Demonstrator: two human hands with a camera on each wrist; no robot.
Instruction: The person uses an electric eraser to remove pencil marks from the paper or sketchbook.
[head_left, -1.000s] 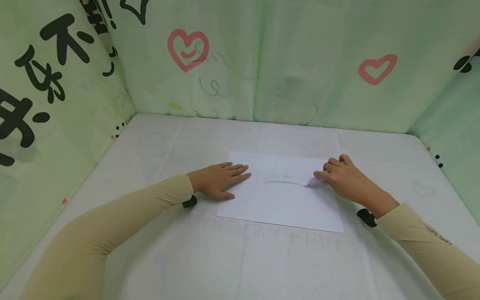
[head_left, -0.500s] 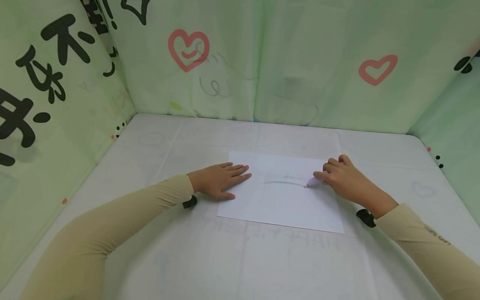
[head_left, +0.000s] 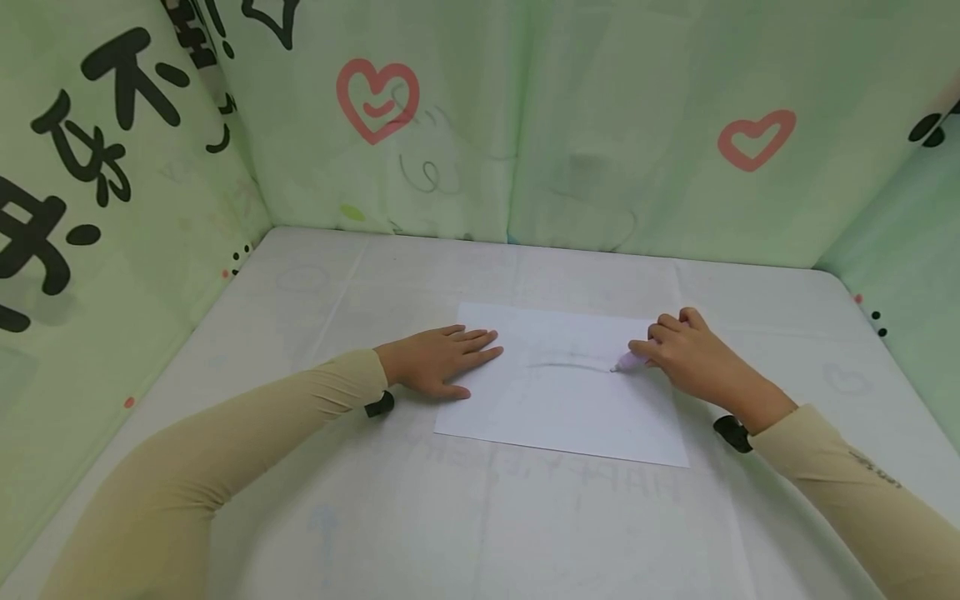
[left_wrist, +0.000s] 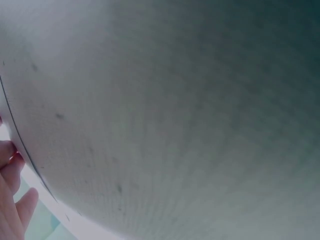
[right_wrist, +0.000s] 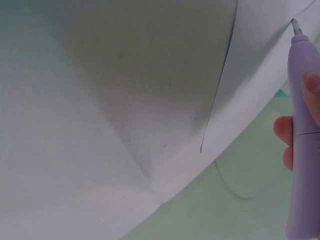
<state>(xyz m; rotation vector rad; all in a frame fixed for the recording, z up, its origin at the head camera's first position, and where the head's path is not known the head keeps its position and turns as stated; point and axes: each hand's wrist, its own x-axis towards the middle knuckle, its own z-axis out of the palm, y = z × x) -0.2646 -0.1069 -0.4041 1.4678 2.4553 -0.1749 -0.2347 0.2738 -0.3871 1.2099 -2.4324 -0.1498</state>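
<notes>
A sheet of white paper (head_left: 562, 417) lies on the table, with a faint grey curved line (head_left: 567, 364) across its middle. On the sheet's left edge my left hand (head_left: 441, 362) rests flat, fingers spread. Over the right part of the paper, my right hand (head_left: 693, 360) grips a lilac pen-shaped tool (head_left: 633, 362), whose tip is at the line's right end. In the right wrist view the tool (right_wrist: 303, 185) shows a thick barrel with a seam and a narrow grey tip; fingers (right_wrist: 285, 132) wrap it. The left wrist view catches only some left fingers (left_wrist: 12, 175) at its edge.
A white cloth (head_left: 360, 508) with faint printing and creases covers the table. Pale green curtains (head_left: 600, 100) with red hearts and black lettering enclose the back and both sides. A dark wrist camera (head_left: 732, 434) sits beneath the right wrist, another camera (head_left: 380, 405) under the left.
The tool's tip has shifted very slightly right and away along the end of the line, with my right hand. My left hand and the paper have stayed in place.
</notes>
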